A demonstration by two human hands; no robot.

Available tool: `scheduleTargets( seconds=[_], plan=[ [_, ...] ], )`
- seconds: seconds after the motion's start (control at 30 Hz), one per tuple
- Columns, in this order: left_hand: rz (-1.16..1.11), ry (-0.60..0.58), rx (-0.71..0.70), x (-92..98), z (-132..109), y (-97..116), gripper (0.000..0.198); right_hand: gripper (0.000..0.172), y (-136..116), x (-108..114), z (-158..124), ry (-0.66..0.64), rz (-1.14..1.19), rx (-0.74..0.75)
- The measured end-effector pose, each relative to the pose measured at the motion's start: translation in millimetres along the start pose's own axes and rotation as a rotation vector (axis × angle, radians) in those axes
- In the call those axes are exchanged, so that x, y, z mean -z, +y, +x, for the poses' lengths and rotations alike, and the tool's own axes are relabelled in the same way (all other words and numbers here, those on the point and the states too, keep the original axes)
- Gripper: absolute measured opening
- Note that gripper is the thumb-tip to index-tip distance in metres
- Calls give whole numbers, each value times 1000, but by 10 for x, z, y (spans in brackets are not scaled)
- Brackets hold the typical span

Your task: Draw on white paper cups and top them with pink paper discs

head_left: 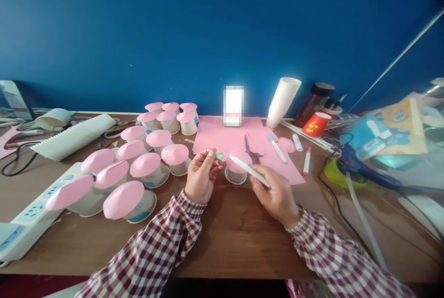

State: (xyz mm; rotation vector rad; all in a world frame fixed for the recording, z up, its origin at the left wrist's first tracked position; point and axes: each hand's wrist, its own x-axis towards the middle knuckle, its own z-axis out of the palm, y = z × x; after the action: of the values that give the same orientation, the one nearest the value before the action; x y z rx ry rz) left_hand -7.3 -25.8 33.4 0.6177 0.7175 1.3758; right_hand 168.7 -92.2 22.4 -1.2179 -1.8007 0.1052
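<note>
My left hand (201, 174) is closed in a pinch on a small green pen cap (219, 155), held just above the wooden table (225, 233). My right hand (274, 191) grips a white marker pen (248, 169), its tip pointing up-left toward the cap. Right behind the two hands stands an upturned paper cup with a pink paper disc on top (237, 166). Black scissors (250, 149) lie on a pink paper sheet (236, 138) beyond it.
Several pink-topped upturned cups (145, 166) crowd the left half of the table beside a white power strip (31, 217). Cup stacks (71, 136) (283, 100), markers (277, 149), a red cup (315, 124) and a blue glue gun (360, 168) with cords lie around.
</note>
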Motion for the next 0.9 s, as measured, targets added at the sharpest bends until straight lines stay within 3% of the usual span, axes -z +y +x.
scheduleTargets(
  seconds=[0.9],
  plan=[
    [172,-97,-56,-27,-82,-52,30,35,-20,-6,-6,-33,38,142]
  ],
)
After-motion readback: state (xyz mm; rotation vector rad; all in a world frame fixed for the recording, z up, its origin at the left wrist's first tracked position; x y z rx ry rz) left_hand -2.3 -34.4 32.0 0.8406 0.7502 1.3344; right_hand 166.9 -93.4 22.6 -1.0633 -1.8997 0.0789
